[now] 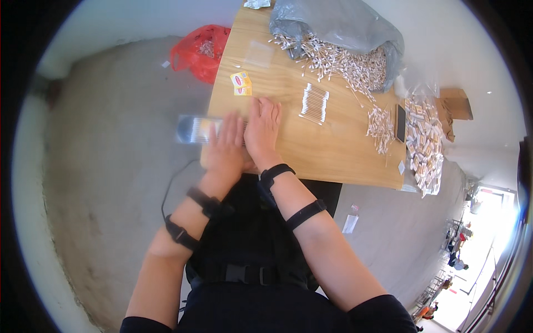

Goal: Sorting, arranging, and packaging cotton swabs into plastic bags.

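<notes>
Spreading the left hand (pixel 225 143), fingers slightly apart, over a clear plastic packet of cotton swabs (pixel 194 130) at the left edge of the counter (pixel 311 150), with one end overhanging; blurring too much for telling any pinch. Resting the right hand (pixel 262 130) just beside the packet's right end, fingers nearly together, hiding the palm side and leaving any grip untellable. Judging the packet likely light, with slippery film, thin stiffish sticks and soft tips; favouring a gentle hold along both long sides, avoiding bending or skewing the row. Seeing, farther out, yellow cards (pixel 242 83), a neat swab row (pixel 315 104), a grey plastic bag (pixel 344 22) spilling loose swabs (pixel 344 64), and a red plastic bag (pixel 191 58) past the counter's left side.
</notes>
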Tool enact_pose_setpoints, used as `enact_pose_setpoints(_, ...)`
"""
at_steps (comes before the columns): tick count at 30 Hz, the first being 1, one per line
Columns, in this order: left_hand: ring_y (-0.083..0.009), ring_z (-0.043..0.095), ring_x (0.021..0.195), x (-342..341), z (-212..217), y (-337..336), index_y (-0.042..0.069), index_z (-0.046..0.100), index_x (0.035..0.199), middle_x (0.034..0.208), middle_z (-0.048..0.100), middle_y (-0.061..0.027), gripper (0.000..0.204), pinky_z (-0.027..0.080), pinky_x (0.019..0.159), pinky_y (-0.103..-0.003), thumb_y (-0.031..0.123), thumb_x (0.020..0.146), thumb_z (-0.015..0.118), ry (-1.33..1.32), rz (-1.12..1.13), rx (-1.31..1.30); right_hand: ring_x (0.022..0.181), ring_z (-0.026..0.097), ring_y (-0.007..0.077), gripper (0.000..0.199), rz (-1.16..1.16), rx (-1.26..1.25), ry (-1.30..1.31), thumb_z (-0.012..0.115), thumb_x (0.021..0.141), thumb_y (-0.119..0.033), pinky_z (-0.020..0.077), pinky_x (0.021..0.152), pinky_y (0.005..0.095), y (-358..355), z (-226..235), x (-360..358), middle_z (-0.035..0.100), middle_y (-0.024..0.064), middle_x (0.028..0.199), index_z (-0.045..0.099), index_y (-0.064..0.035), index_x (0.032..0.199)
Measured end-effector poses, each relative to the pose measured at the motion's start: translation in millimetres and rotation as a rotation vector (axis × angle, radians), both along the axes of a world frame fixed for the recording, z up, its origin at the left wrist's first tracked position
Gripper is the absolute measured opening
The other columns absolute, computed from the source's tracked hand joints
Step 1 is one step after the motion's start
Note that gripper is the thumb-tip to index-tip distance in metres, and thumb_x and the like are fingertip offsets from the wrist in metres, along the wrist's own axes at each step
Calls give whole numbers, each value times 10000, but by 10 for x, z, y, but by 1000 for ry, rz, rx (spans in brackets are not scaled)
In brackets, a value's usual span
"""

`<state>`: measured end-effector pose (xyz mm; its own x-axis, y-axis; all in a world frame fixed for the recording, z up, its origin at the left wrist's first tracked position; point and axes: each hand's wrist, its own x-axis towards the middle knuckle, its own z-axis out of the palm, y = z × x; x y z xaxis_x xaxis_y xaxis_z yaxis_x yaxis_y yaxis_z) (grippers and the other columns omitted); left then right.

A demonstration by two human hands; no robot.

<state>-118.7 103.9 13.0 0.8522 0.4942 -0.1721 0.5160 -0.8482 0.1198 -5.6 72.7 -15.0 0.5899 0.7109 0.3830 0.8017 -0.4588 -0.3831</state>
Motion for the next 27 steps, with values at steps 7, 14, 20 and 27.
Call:
enact_pose_setpoints(7,-356,223,1374,-296,64,467,-16,365,1371,1479,251,-211,754,215,1097,-492,317,781,698,-486,261,-26,1199,409,328,362,15,-43,-19,457,866,-47,216,1112,498,-49,-2,35,468,162,1168,502,-41,1225)
enact_pose_setpoints(14,-123,540,697,-640,-650,1146,-5,656,1015,784,618,-19,391,422,616,-270,362,889,613,-836,1030,-1115,1238,395,303,344,17,-87,-43,458,869,-52,217,1114,491,-5,0,10,482,134,1163,519,-23,1206)
enact_pose_setpoints(20,-113,571,752,-401,-702,963,7,639,984,866,635,-29,332,445,649,-273,321,879,653,-1059,1092,-1550,1229,404,309,349,17,-108,-28,456,867,-46,228,1110,490,-7,-10,28,480,136,1162,514,-29,1211)
enact_pose_setpoints(27,-109,576,756,-390,-866,918,-25,629,975,864,635,-48,328,453,670,-278,283,870,671,-1143,1071,-1477,1221,411,315,340,49,-104,-22,462,868,-51,241,1106,485,11,-9,9,481,132,1146,521,-35,1203)
